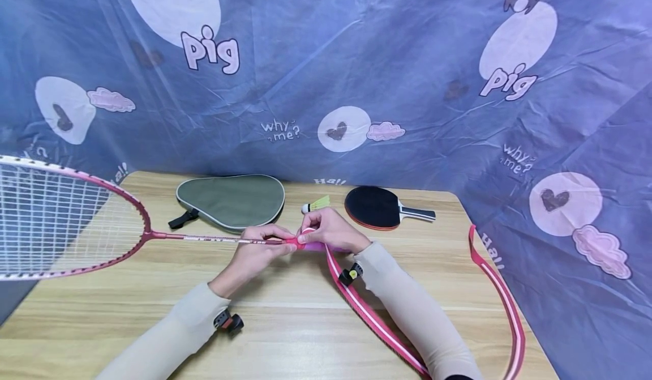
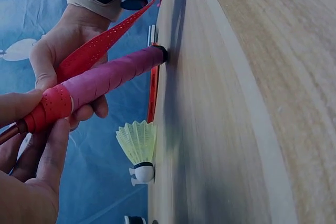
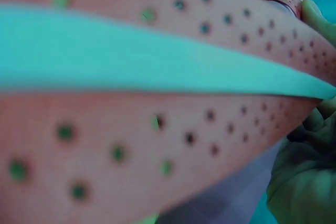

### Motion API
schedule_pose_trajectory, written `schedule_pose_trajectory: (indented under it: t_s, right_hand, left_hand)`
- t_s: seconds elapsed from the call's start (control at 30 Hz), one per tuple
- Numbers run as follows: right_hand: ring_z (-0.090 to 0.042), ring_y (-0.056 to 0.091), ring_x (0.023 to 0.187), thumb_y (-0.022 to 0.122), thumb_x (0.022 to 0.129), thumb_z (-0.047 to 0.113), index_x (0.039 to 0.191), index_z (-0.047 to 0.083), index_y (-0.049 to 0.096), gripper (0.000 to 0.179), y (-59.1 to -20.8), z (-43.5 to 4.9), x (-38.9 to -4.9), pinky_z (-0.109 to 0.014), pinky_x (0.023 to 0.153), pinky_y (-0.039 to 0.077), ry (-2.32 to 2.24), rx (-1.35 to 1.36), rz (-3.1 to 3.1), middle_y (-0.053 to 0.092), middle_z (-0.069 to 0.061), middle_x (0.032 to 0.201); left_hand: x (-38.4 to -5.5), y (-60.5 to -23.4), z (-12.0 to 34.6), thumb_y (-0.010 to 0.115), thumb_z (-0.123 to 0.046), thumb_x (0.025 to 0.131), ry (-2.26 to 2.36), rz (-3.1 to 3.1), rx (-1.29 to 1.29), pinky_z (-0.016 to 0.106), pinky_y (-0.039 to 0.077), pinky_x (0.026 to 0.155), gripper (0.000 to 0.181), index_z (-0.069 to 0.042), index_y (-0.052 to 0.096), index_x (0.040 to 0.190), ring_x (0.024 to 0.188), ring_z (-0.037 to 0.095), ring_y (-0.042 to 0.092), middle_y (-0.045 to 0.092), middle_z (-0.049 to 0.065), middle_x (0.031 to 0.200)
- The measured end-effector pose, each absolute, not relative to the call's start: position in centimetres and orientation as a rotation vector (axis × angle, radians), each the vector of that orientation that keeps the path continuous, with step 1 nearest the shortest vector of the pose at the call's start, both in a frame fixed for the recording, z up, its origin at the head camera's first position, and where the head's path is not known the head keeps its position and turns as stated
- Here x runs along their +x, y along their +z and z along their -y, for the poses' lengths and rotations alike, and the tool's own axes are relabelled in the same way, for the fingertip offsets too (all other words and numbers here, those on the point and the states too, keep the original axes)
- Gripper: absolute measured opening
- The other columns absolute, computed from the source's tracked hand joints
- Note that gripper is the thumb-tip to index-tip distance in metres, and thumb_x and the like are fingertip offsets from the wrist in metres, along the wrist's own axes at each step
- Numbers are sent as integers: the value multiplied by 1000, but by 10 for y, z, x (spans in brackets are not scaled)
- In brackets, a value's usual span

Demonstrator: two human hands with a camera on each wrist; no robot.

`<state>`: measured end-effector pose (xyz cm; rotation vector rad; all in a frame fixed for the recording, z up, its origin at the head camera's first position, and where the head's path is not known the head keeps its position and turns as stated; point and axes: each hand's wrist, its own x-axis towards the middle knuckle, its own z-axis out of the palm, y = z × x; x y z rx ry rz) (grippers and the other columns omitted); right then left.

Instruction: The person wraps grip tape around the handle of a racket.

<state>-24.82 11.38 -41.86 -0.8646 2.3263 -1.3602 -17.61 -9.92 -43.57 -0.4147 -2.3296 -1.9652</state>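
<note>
A badminton racket point(image 1: 204, 238) lies across the middle of the head view, its strung head at far left. My left hand point(image 1: 257, 252) pinches the top of its handle, where red perforated grip tape point(image 2: 55, 100) is wound over the start of the purple handle point(image 2: 115, 77). With thumb and fingers my right hand point(image 1: 333, 230) grips the tape beside those turns. From there the loose tape point(image 1: 374, 317), red with a white stripe, runs down under the right forearm. In the right wrist view the tape point(image 3: 131, 119) fills most of the picture and partly hides the fingers.
Along the back of the wooden table point(image 1: 285, 334) lie a green paddle case point(image 1: 231, 199), a yellow shuttlecock point(image 1: 318, 203) and a black table tennis paddle point(image 1: 374, 207). The tape's far end point(image 1: 501, 289) curves along the right table edge. A blue printed cloth point(image 1: 285, 85) hangs behind.
</note>
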Motion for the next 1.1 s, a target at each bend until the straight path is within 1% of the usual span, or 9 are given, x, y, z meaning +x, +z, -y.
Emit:
schedule_pose_trajectory:
  t_s: [0.2,0.37,0.47,0.63,0.83,0.9,0.93,1.03,1.1]
  right_hand:
    - [-8,50,68,82,83,18,79,9,71,14,-421,-114,-250,-20,60,38,-1400,-836,-2329,67,8,71]
    - [-7,48,66,78,86,14,79,6,66,16,-431,-110,-252,-20,58,37,-1499,-822,-2257,63,8,69]
    - [-6,49,66,75,88,10,79,7,63,15,-437,-110,-251,-19,58,39,-1568,-803,-2188,60,7,69]
    - [-8,60,79,73,87,6,80,9,63,13,-437,-112,-241,-19,70,50,-1696,-728,-2052,70,5,82]
    - [-10,66,91,75,87,6,79,10,63,15,-438,-115,-235,-19,81,54,-1764,-692,-1996,74,2,92]
    - [-10,66,90,75,86,4,79,7,63,14,-440,-115,-234,-19,82,55,-1783,-677,-2024,73,2,91]
    - [-10,66,90,75,86,4,78,7,62,15,-441,-115,-233,-20,82,55,-1791,-681,-2063,73,2,90]
    - [-12,68,88,75,85,0,76,5,59,19,-442,-115,-231,-21,80,56,-1849,-666,-2161,74,-5,90]
    - [-12,70,86,76,84,-1,75,2,57,21,-442,-115,-230,-22,79,56,-1882,-673,-2242,75,-12,91]
  left_hand:
    - [-181,-435,102,85,-4,76,-1979,2340,-499,20,57,79,23,-4,79,97,94,11,70,77,16,103]
    - [-191,-438,107,83,0,75,-2109,2318,-540,22,57,80,27,3,77,101,95,13,69,75,21,106]
    - [-196,-439,109,82,2,75,-2210,2316,-526,23,56,84,30,7,74,103,97,14,67,76,14,104]
    - [-204,-437,108,78,6,73,-2328,2346,-516,24,56,80,33,10,72,105,89,14,69,77,-4,94]
    - [-212,-434,106,78,7,71,-2411,2359,-526,23,56,75,27,-3,77,96,80,12,69,77,-6,87]
    - [-212,-434,105,80,6,71,-2417,2352,-530,24,56,78,31,0,76,101,82,12,70,78,-7,88]
    - [-211,-434,103,80,6,72,-2420,2342,-517,24,56,79,35,2,74,106,84,11,70,78,-6,91]
    - [-207,-434,95,80,1,75,-2401,2304,-434,23,56,87,49,6,66,122,93,10,70,77,7,108]
    - [-204,-434,87,82,-5,78,-2329,2308,-356,22,56,90,52,4,64,127,96,11,70,74,15,115]
